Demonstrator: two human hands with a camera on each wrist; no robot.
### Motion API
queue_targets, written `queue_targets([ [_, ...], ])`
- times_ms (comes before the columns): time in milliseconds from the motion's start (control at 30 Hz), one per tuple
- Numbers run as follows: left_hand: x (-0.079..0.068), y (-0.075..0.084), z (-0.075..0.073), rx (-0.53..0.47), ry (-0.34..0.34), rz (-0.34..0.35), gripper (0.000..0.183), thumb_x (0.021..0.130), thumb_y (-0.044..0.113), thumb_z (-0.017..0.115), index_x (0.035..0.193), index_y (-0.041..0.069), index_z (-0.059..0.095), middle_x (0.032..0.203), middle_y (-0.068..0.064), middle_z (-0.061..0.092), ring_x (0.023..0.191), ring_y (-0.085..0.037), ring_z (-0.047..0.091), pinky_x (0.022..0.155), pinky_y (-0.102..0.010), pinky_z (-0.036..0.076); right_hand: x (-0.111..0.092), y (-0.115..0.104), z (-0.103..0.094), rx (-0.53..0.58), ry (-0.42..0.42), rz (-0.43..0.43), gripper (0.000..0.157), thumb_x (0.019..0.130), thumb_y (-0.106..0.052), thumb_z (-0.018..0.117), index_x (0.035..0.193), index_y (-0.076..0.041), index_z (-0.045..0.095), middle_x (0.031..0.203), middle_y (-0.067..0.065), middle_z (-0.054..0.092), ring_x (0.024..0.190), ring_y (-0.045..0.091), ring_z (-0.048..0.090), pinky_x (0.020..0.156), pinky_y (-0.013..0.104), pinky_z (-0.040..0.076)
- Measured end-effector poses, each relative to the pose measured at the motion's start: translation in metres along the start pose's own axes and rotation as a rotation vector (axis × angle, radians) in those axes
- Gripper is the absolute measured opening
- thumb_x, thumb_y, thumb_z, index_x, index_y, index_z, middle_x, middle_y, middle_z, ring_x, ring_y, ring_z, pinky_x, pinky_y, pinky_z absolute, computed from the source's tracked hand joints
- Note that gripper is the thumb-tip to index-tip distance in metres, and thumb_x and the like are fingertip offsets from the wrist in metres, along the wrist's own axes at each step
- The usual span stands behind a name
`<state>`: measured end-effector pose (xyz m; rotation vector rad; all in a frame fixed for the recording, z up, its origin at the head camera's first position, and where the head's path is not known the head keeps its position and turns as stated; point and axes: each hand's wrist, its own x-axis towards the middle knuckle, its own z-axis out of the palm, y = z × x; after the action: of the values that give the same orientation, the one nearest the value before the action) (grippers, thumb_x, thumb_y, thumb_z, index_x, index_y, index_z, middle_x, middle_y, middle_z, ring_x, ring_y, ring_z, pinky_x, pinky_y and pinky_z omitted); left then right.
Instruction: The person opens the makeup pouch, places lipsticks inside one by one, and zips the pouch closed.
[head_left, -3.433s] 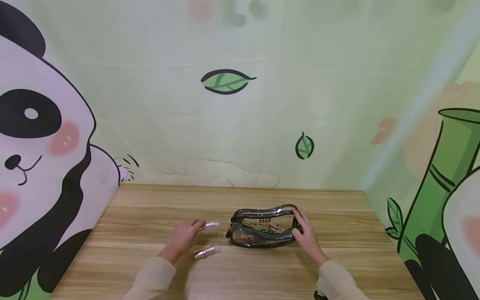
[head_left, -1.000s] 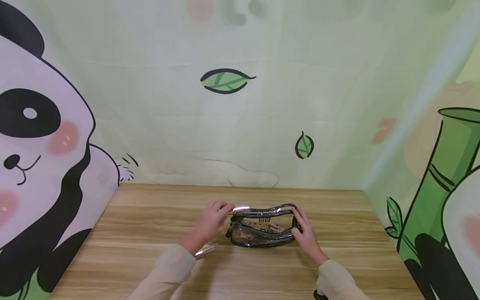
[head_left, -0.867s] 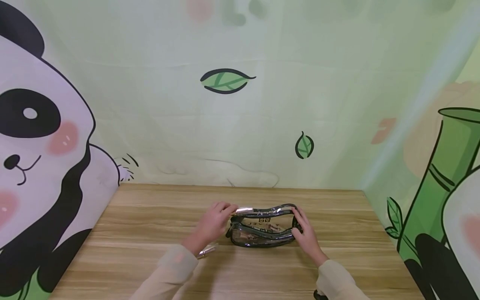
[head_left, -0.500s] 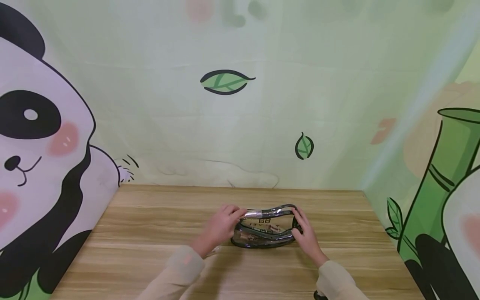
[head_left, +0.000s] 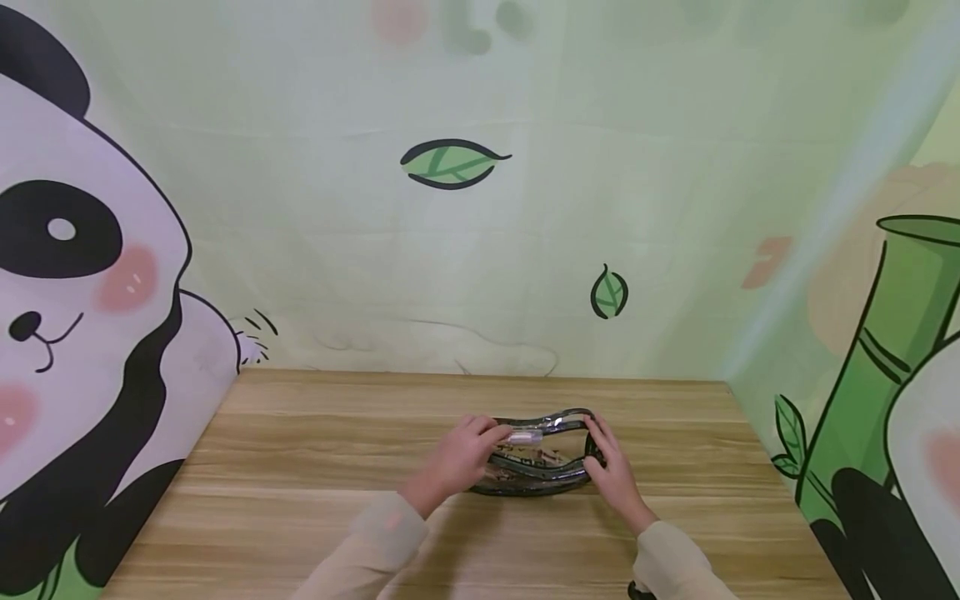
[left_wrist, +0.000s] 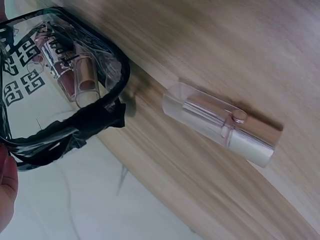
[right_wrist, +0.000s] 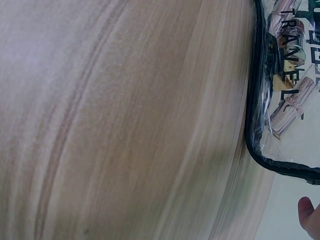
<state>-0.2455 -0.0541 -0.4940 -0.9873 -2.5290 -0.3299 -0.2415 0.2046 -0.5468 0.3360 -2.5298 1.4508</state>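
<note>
A clear zip pouch with black trim lies on the table, its mouth parted. My left hand pinches a lipstick tube with a clear cap, lying over the pouch's opening. At the pouch's right end, my right hand grips the rim, fingers at the far edge and thumb at the near one. Several lipsticks show through the printed plastic in the right wrist view. Another capped lipstick lies on the wood beside the pouch in the left wrist view; my left arm hides it in the head view.
The wood-grain table ends at the back against a pale green cloth backdrop printed with a panda, leaves and bamboo. A small black object shows by the right sleeve at the bottom edge.
My left hand has picked up a lipstick from the table left of the pouch and carried it right, over the opening. The right hand and pouch have stayed nearly still.
</note>
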Motion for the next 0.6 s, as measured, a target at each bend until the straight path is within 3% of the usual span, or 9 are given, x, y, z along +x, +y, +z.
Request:
queue_targets([
  [300, 0.007, 0.008, 0.002, -0.005, -0.038, 0.004, 0.036, 0.078, 0.008, 0.062, 0.111, 0.019, 0.058, 0.098, 0.002, 0.059, 0.089, -0.015, 0.053, 0.076, -0.026, 0.048, 0.000, 0.000, 0.000, -0.005, -0.005, 0.009, 0.062, 0.078, 0.001, 0.043, 0.138, -0.010, 0.030, 0.146, 0.014, 0.019, 0.130, 0.037, 0.023, 0.089, 0.046, 0.034],
  [600, 0.012, 0.014, 0.007, 0.051, -0.081, 0.002, 0.032, 0.084, 0.009, 0.054, 0.113, 0.019, 0.058, 0.098, 0.002, 0.060, 0.090, -0.015, 0.055, 0.080, -0.027, 0.048, -0.001, -0.002, -0.001, -0.013, -0.011, 0.017, 0.062, 0.078, 0.001, 0.043, 0.138, -0.011, 0.030, 0.146, 0.015, 0.018, 0.130, 0.038, 0.023, 0.087, 0.045, 0.035],
])
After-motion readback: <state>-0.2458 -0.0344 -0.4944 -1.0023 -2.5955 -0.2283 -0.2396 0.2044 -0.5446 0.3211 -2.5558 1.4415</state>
